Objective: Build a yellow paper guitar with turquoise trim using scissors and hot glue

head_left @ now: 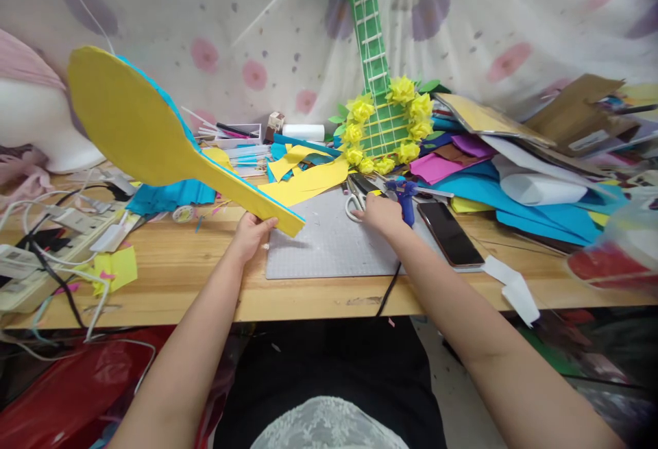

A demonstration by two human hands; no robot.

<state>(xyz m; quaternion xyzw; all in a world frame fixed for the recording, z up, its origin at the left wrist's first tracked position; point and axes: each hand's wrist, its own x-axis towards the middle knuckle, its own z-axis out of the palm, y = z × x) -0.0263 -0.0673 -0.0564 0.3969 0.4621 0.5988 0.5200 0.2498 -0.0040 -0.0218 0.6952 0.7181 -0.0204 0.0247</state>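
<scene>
A yellow paddle-shaped cutout [136, 123] with a blue edge is tilted up to the left, its wide round end raised above the table. My left hand [251, 235] is closed round the narrow end of its handle. On the grey cutting mat [319, 250], my right hand [383, 212] is closed at the white-handled scissors [352, 208], its fingertips on a handle loop; the palm side is hidden. A blue glue gun [405, 197] lies against the far side of that hand. Beyond the mat are yellow paper strips [313, 183].
A green paper guitar with yellow flowers [383, 123] leans at the back. Right of the mat lie a phone [450, 233] and piled coloured sheets [529, 188]. Power strips with cables [56, 250] crowd the left. A black cord [389, 288] crosses the table's front edge.
</scene>
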